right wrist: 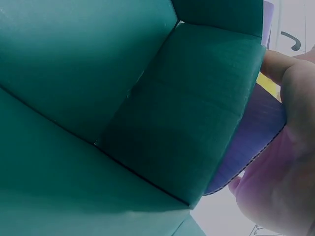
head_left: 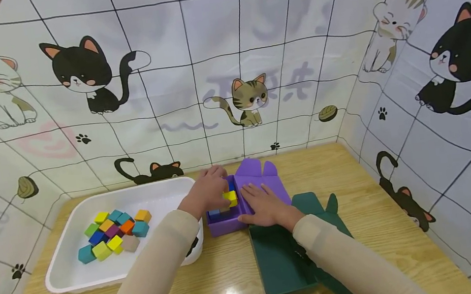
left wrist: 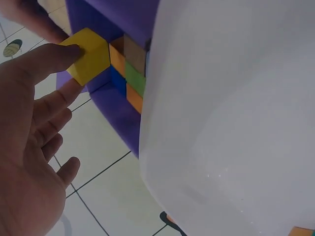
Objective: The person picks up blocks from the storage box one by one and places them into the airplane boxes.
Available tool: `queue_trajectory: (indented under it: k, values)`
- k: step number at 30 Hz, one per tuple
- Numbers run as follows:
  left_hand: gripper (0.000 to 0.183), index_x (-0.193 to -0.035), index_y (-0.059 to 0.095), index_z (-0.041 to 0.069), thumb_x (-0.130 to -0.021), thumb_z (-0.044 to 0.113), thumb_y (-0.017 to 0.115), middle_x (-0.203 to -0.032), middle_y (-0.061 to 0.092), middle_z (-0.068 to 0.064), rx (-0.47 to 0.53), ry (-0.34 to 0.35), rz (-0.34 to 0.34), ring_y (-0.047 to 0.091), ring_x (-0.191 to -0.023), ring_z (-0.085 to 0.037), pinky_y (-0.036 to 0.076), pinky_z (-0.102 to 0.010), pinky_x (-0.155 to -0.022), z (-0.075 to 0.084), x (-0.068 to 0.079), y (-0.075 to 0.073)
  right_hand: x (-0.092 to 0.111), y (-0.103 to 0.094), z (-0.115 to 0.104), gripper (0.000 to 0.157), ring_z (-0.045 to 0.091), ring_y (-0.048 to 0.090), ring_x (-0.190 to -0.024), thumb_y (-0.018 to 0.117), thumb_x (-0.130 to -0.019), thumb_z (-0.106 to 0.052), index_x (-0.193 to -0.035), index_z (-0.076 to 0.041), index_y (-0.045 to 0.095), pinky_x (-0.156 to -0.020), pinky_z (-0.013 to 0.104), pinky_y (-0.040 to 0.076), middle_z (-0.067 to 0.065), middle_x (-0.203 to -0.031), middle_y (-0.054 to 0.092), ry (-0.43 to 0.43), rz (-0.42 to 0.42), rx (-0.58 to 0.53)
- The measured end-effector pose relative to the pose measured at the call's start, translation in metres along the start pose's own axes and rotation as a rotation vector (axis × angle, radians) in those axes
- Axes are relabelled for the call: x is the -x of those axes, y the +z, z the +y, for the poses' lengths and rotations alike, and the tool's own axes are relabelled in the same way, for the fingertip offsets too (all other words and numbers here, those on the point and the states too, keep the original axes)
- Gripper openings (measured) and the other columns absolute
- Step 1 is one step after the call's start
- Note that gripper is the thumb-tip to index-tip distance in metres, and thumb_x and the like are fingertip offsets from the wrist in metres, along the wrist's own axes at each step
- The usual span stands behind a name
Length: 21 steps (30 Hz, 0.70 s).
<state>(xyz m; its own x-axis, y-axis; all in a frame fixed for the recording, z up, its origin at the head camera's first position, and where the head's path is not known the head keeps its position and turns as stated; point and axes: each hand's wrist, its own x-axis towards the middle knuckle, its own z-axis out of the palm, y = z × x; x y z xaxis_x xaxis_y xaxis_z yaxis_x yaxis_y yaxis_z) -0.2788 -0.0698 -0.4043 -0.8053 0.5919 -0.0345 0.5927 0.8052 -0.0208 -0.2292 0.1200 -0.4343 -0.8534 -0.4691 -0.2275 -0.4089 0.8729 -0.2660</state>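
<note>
And here's the left hand [head_left: 209, 187], thumb and fingertips pinched round a yellow cube [left wrist: 88, 54], gap closed to just the cube's width, other fingers loosely bent. The cube is at the mouth of the purple box [head_left: 228, 226]; whether it touches anything beneath, I can't tell. Over on the right, the right hand [head_left: 263, 205] lies flat on the folded-back purple lid [head_left: 273, 181], gripping nothing: a good brace, I'd say. To do this well, square the faces to the neighbouring green cube [left wrist: 135, 77] first, lower it straight, and free the thumb last so nothing tips. Which way does it point? No real front, no long axis; its sides look equal. In the left wrist view, it sits askew to the row, one edge towards the camera.
</note>
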Motion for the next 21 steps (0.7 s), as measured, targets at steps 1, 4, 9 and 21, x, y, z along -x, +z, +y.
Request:
queue_trajectory:
  k: [1, 4, 9, 21]
  values:
    - [0.026, -0.094, 0.076, 0.018, -0.081, 0.04, 0.071, -0.132, 0.052, -0.002, -0.004, 0.002, -0.01, 0.037, -0.134, -0.023, 0.03, -0.047, -0.116, 0.001, -0.002, 0.001, 0.0, 0.0, 0.0, 0.083, 0.028, 0.01, -0.153, 0.048, -0.095, -0.055, -0.155, -0.006, 0.018, -0.124, 0.052, 0.005, 0.011, -0.164, 0.017, -0.003, 0.003, 0.001]
    - [0.027, -0.094, 0.076, 0.017, -0.082, 0.041, 0.071, -0.134, 0.051, -0.002, 0.003, 0.002, -0.043, 0.037, -0.134, -0.023, 0.029, -0.047, -0.118, 0.005, -0.006, 0.004, -0.001, 0.002, 0.001, 0.083, 0.028, 0.01, -0.153, 0.047, -0.096, -0.056, -0.156, -0.007, 0.018, -0.124, 0.052, 0.005, 0.011, -0.164, 0.017, -0.006, 0.004, 0.009]
    - [0.027, -0.096, 0.076, 0.017, -0.083, 0.04, 0.071, -0.136, 0.049, -0.002, -0.004, 0.0, -0.089, 0.035, -0.136, -0.022, 0.027, -0.047, -0.119, 0.01, -0.009, 0.007, -0.001, 0.002, 0.001, 0.082, 0.029, 0.01, -0.153, 0.048, -0.096, -0.054, -0.155, -0.006, 0.018, -0.124, 0.053, 0.006, 0.012, -0.164, 0.017, -0.012, 0.011, 0.005]
    - [0.031, -0.093, 0.074, 0.017, -0.085, 0.046, 0.068, -0.135, 0.052, -0.005, -0.138, 0.019, -0.114, 0.036, -0.137, -0.024, 0.03, -0.047, -0.118, 0.012, -0.014, 0.021, 0.0, 0.0, -0.002, 0.081, 0.03, 0.012, -0.153, 0.047, -0.097, -0.054, -0.155, -0.005, 0.02, -0.124, 0.053, 0.008, 0.013, -0.163, 0.019, -0.013, 0.015, 0.021]
